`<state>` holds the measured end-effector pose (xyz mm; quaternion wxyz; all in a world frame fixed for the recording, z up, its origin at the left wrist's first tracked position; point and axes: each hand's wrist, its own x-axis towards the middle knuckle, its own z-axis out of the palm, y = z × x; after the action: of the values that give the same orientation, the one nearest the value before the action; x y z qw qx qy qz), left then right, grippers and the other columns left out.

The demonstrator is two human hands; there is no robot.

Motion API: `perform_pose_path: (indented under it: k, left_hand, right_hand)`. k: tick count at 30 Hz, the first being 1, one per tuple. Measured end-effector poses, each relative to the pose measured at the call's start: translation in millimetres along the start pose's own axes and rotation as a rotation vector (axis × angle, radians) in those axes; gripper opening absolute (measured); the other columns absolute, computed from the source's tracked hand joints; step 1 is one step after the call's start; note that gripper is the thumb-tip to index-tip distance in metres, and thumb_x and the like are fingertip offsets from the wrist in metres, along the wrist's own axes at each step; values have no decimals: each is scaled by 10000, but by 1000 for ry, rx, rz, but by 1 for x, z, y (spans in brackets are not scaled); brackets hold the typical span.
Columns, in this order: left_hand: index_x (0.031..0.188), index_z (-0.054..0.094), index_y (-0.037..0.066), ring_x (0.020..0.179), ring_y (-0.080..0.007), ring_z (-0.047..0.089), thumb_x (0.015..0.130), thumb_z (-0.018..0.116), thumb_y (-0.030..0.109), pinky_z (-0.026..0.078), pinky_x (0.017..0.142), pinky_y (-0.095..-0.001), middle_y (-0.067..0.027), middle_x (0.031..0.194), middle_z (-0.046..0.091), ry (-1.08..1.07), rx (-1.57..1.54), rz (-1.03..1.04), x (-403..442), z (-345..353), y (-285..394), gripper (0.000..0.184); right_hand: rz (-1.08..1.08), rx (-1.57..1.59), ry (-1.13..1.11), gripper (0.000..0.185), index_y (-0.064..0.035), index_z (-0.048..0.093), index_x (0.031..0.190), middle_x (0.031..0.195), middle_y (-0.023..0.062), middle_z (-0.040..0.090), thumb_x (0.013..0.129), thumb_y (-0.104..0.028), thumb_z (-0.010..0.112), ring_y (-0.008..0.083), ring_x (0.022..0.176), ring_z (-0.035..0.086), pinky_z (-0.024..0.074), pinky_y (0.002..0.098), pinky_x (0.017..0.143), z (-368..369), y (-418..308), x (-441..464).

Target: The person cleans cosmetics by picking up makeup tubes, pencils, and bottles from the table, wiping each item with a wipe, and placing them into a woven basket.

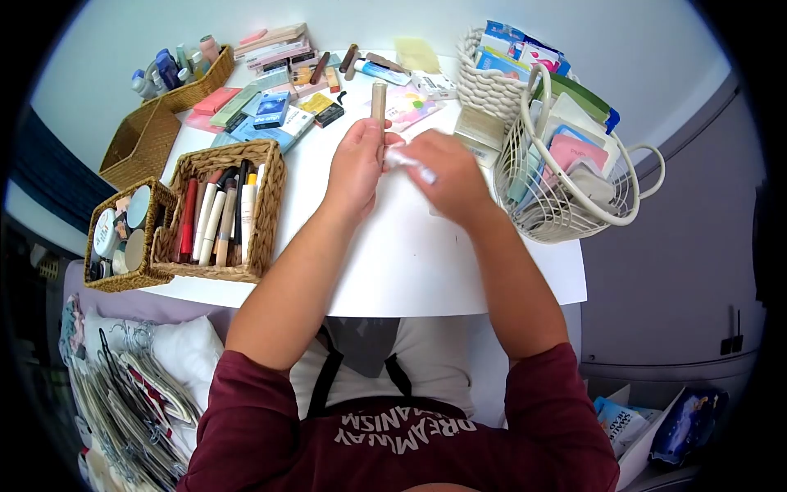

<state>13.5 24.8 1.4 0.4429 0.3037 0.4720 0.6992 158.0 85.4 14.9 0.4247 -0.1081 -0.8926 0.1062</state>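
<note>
Over the white table, my left hand (354, 166) is closed around a slim beige-brown tube (379, 102), which stands upright with its top end above the fingers. Close beside it on the right, my right hand (445, 170) is closed on a crumpled white wipe (410, 163), pressed near the tube's lower part. The right fingers are blurred, and the tube's lower end is hidden. Behind the hands lie a pastel patterned packet (403, 108) and a blue and white tube (382, 72).
Woven baskets with pens (269, 215), round compacts (161, 234) and bottles (193, 96) stand left. Cosmetic boxes (271, 110) lie behind. White rope (469, 79) and wire (548, 233) baskets and a beige box (479, 129) stand right.
</note>
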Motion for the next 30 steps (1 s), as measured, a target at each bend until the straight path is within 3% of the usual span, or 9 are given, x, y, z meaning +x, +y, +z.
perform_pose_path:
  k: [6,10,13,16,17,19,23,26,30]
  left_hand:
    - [1114,605,80,590,-47,417,1052,386,350,359,537,-220,13,790,580,-303,182,-214,-14,6,9,354]
    - [1111,639,80,580,-49,373,1056,322,412,328,527,-219,21,755,560,-215,152,-191,-17,10,11,462]
    - [1136,639,35,682,-79,495,1059,295,411,423,614,-248,-21,865,607,-115,170,-219,-7,1,6,515]
    - [1164,624,-7,875,-139,589,1063,288,391,479,789,-290,-72,999,628,-110,-24,-1,-3,2,2,531]
    - [1194,604,-24,1035,-188,598,1062,330,339,447,944,-313,-104,1079,628,-133,-57,-63,-4,-3,5,474]
    - [1192,595,-3,958,-158,594,1056,371,305,465,862,-297,-81,1039,624,-122,-43,-54,-5,0,4,404]
    - [1179,578,63,775,-78,538,1037,446,278,440,657,-248,-14,914,599,-180,71,-100,1,-5,0,289]
    - [1139,563,117,636,-42,428,1027,479,286,338,550,-216,33,799,553,-284,125,-194,-13,4,10,219]
    - [1090,609,133,580,-49,347,1045,384,400,288,539,-212,42,742,540,-296,234,-211,-19,12,15,353]
  right_hand:
    - [188,-98,382,183,-17,719,978,894,103,673,795,-23,738,238,840,651,511,313,740,-15,7,5]
    - [185,-40,275,235,-35,710,1015,914,105,645,781,-15,714,274,849,645,521,338,731,-4,11,0]
    - [27,-6,93,264,-64,693,991,926,86,637,731,-21,717,282,869,625,505,370,772,9,2,-2]
    - [-85,-26,-41,282,-89,683,972,948,68,634,701,-37,738,258,900,612,469,383,798,19,-9,-3]
    - [-80,-45,-118,288,-87,686,976,970,70,639,700,-33,750,259,921,614,469,385,819,16,-13,-2]
    - [-113,-77,-158,280,-89,687,962,966,64,642,697,-31,757,251,908,614,459,374,829,12,-12,-1]
    - [-65,-173,155,295,-97,689,1007,886,54,625,719,-32,707,245,846,615,445,384,755,-8,1,1]
    - [91,-152,335,278,-86,716,1007,902,79,639,734,-36,721,273,850,627,483,386,766,-16,8,2]
    - [61,-133,302,280,-78,715,996,884,80,636,721,-22,723,283,830,625,490,382,737,-11,13,1]
